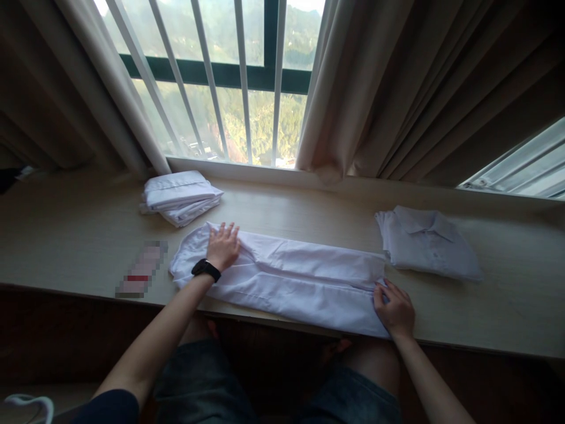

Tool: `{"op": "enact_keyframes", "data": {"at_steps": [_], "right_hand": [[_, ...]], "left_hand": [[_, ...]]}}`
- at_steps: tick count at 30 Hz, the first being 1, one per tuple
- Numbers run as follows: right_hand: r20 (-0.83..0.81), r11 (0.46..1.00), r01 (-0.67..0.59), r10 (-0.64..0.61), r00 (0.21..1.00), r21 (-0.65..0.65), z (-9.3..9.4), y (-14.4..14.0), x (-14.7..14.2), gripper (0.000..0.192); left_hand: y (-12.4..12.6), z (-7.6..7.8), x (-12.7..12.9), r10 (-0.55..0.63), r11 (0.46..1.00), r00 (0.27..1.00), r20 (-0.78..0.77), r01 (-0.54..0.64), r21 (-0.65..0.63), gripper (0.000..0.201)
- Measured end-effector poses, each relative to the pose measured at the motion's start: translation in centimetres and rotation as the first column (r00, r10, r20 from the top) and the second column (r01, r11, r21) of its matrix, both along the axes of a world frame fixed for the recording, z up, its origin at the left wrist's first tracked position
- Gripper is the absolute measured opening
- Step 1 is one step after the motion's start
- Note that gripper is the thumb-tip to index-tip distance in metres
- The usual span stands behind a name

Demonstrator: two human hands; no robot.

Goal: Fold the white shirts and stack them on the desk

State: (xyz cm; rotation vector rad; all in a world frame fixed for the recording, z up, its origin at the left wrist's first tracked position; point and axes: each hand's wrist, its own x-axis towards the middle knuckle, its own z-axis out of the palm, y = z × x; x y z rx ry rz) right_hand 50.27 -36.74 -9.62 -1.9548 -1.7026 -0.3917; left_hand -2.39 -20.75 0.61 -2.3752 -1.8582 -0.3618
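Note:
A white shirt [300,265], folded into a long strip, lies across the wooden ledge in front of me. My left hand [223,244] rests flat on its left end with the fingers spread; a black watch is on that wrist. At the strip's right end, my right hand [394,306] has thumb and fingers closed on the edge of the cloth. Its fingertips are partly hidden. The shirt's front edge runs along the ledge's front edge near my legs.
Folded white cloths [180,194] are stacked at the back left. A folded white collared shirt [432,241] lies to the right. Near the front edge at left is a blurred-out flat item [142,270]. Behind the ledge [282,206] are curtains [375,88] and a barred window [220,76].

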Motion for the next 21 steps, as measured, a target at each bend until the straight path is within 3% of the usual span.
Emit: {"op": "enact_keyframes", "data": {"at_steps": [2, 5, 8, 10, 11, 13, 15, 17, 19, 21], "right_hand": [[-0.009, 1.0, 0.005, -0.004, 1.0, 0.008, -0.1, 0.0, 0.1, 0.035], [-0.036, 1.0, 0.008, -0.008, 0.999, 0.0, 0.2, -0.2, 0.2, 0.034], [-0.035, 0.995, 0.102, -0.101, 0.994, 0.016, 1.9, 0.0, -1.6, 0.032], [-0.06, 0.99, 0.129, -0.126, 0.99, 0.051, 3.9, 0.7, -5.1, 0.031], [-0.093, 0.996, 0.071, -0.065, 0.993, 0.054, 5.0, 1.2, -7.6, 0.03], [-0.229, 0.977, -0.213, 0.207, 0.951, -0.004, 7.2, 2.6, -14.0, 0.028], [-0.371, 0.848, -0.52, 0.453, 0.81, -0.1, 9.0, 4.1, -20.8, 0.025], [-0.447, 0.688, -0.7, 0.573, 0.687, -0.194, 10.3, 5.6, -26.7, 0.026], [-0.413, 0.543, -0.748, 0.624, 0.663, -0.381, 11.1, 7.1, -30.9, 0.043], [-0.335, 0.44, -0.696, 0.648, 0.683, -0.567, 11.6, 8.5, -33.0, 0.041]], "left_hand": [[-3.2, 0.3, 3.1, -0.232, 0.973, 0.971, 0.057, 0.232, 0.007, 0.049], [-8.0, -0.5, 5.5, -0.228, 0.974, 0.962, 0.152, 0.223, 0.045, 0.047], [-11.3, -2.0, 4.8, -0.224, 0.975, 0.961, 0.163, 0.22, 0.041, 0.044], [-12.4, -2.5, 3.3, -0.235, 0.972, 0.957, 0.168, 0.233, 0.03, 0.041], [-12.7, -2.5, 2.5, -0.218, 0.976, 0.96, 0.174, 0.218, 0.024, 0.04], [-13.1, -1.9, 0.7, -0.163, 0.986, 0.969, 0.184, 0.167, -0.007, 0.039], [-13.2, -1.0, -1.2, -0.138, 0.986, 0.973, 0.185, 0.153, -0.064, 0.039], [-13.0, 0.0, -3.3, -0.164, 0.972, 0.968, 0.189, 0.192, -0.139, 0.038], [-12.5, 0.6, -5.4, -0.189, 0.947, 0.959, 0.213, 0.235, -0.219, 0.034], [-11.9, 0.8, -7.5, -0.182, 0.916, 0.95, 0.254, 0.258, -0.307, 0.028]]}}
